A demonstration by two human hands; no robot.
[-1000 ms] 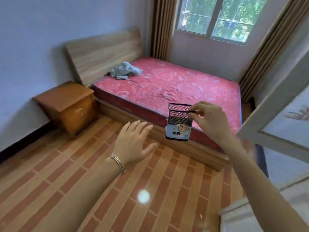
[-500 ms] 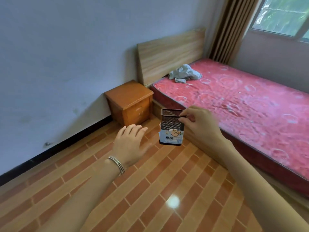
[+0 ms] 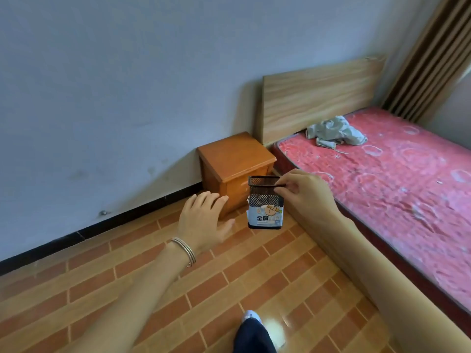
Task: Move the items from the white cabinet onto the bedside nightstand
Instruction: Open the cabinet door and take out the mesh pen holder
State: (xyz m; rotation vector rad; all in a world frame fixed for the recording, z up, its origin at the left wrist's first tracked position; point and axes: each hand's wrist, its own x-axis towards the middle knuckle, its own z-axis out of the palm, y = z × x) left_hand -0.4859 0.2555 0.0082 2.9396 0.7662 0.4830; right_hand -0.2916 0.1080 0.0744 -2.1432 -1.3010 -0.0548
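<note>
My right hand (image 3: pixel 303 194) pinches the rim of a black mesh pen holder (image 3: pixel 265 202) with a blue-and-white label, holding it upright in the air. The orange wooden nightstand (image 3: pixel 234 159) stands against the wall just behind the holder, its top bare. My left hand (image 3: pixel 204 220) hovers with fingers spread and holds nothing, to the left of the holder and in front of the nightstand. A bracelet sits on my left wrist. The white cabinet is out of view.
A bed with a red mattress (image 3: pixel 397 179) and wooden headboard (image 3: pixel 318 98) runs along the right. A crumpled grey cloth (image 3: pixel 336 131) lies near the headboard. Brown curtains (image 3: pixel 430 54) hang at the far right. My foot (image 3: pixel 252 329) shows on the brick-patterned floor.
The view has swung left and closer to the nightstand, which now sits right behind the pen holder. The cabinet door and window have left the view. My right hand's grip is unchanged.
</note>
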